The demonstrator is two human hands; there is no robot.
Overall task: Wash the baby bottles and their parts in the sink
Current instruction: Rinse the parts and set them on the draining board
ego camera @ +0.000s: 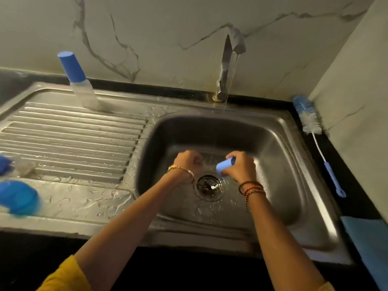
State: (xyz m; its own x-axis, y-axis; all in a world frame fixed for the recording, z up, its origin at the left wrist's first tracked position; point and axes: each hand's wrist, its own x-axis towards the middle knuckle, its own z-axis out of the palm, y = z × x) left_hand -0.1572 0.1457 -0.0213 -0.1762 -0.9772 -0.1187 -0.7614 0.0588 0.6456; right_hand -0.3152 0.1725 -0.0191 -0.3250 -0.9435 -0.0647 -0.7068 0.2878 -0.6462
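Over the sink [294, 156], the right hand [241, 168] keeps a curled grip on a blue bottle cap [225, 165] under running water; the left hand [186, 161] is clenched, apparently empty. Rinsing seems underway; next, probably the capped baby bottle [80, 85] at ten o'clock.

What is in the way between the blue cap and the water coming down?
Nothing visible. The right hand holds the blue cap in the sink, beside the thin stream from the tap. The left hand is curled nearby, left of it.

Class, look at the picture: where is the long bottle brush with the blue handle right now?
The long bottle brush with blue handle lies untouched on the dark counter, right of the steel sink basin, bristles toward the wall.
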